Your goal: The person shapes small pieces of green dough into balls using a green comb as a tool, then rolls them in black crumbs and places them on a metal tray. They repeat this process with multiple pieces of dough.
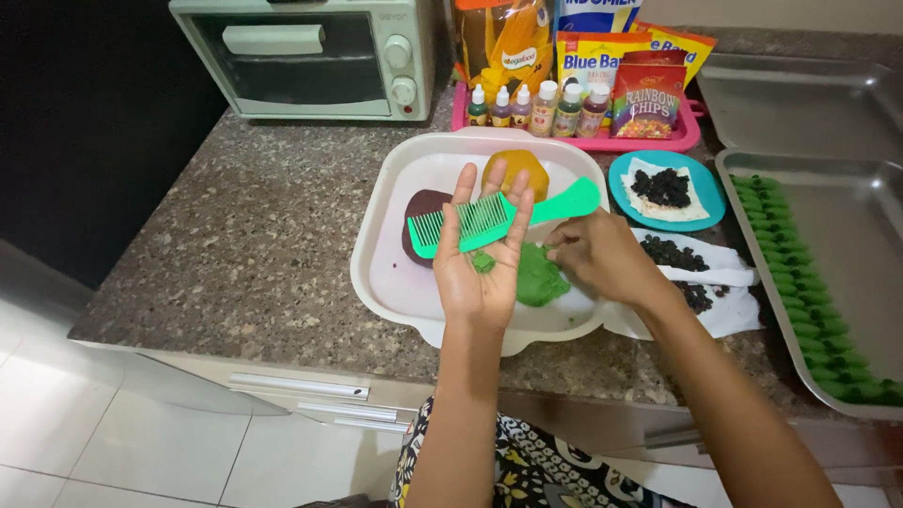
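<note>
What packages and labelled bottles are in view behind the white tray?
Orange bag: back left of pink tray, glossy.
Yellow-and-blue pouch: middle, flat.
Red pouch: front right, multicoloured.
Five dropper bottles: front row, small, white caps.

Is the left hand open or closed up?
Open. The left hand is palm-up with fingers spread, a green comb lying across them.

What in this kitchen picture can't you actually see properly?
- Head view: the right hand has its fingertips buried in the green dough, so its hold is unclear.
- The brown dough is partly hidden by the green comb on the left hand.
- The metal tray of green pieces is cut off by the right edge.
- The small bottles are too small to tell contents.
</note>
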